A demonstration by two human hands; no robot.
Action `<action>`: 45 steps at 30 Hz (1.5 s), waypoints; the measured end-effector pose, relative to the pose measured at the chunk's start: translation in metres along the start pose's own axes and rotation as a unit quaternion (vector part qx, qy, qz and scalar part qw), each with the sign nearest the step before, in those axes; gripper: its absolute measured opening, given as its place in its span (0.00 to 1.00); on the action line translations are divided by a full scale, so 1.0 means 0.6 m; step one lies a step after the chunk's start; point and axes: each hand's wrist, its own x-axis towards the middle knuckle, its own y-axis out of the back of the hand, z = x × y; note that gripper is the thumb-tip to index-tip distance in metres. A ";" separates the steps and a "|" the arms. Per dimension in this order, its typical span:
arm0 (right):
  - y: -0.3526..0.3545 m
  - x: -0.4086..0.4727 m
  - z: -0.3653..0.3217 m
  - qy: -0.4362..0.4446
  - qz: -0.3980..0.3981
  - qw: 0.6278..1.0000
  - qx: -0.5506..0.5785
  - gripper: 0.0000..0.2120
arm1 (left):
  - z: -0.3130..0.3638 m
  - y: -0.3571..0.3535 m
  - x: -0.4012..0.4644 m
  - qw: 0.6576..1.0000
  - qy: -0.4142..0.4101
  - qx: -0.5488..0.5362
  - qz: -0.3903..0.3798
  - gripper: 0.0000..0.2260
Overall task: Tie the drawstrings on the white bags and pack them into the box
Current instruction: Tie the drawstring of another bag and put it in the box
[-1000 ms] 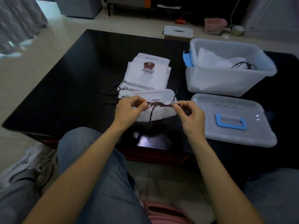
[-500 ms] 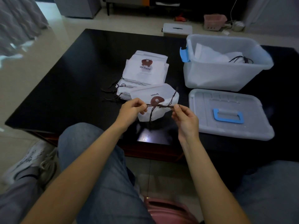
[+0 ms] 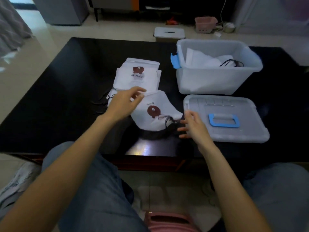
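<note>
We log: bag (image 3: 155, 113) white, brown bear print, dark cord | stack (image 3: 136, 76) white, brown print | box (image 3: 215, 79) pale translucent, blue latch | lid (image 3: 224, 118) grey, blue handle | table (image 3: 66, 91) glossy black, it seems

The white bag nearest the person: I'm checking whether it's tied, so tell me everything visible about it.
The white bag looks like soft cloth, printed with a brown bear figure and small dark lettering. It lies crumpled on the black table, between the stack of flat bags and the grey lid. Its mouth is gathered at the near right, where the dark drawstring bunches; whether a knot holds is unclear. The left hand reaches over its far left edge; the right hand hovers open beside the drawstring.
</note>
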 end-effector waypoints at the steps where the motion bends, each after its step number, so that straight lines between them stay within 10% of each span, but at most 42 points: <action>1: -0.003 -0.001 0.002 0.008 -0.014 0.999 -0.041 0.18 | -0.009 -0.006 0.022 1.000 0.012 0.015 0.007 0.14; 12: -0.041 0.015 0.002 0.079 -0.015 0.989 -0.124 0.11 | -0.063 -0.046 0.093 0.974 0.109 0.154 -0.129 0.19; 23: 0.123 0.035 -0.090 0.198 0.094 0.970 0.108 0.21 | 0.058 0.035 0.048 0.961 0.084 -0.258 -0.054 0.08; 31: 0.234 0.170 -0.207 0.328 0.241 0.913 -0.033 0.15 | 0.168 -0.013 0.203 0.967 -0.014 -0.238 0.085 0.17; 39: 0.296 0.316 -0.267 0.384 0.277 0.835 -0.280 0.15 | 0.204 -0.101 0.356 0.997 -0.031 -0.037 0.062 0.18; 45: 0.322 0.369 -0.250 0.207 0.070 0.797 -0.563 0.15 | 0.187 -0.116 0.383 0.932 -0.143 0.323 -0.076 0.18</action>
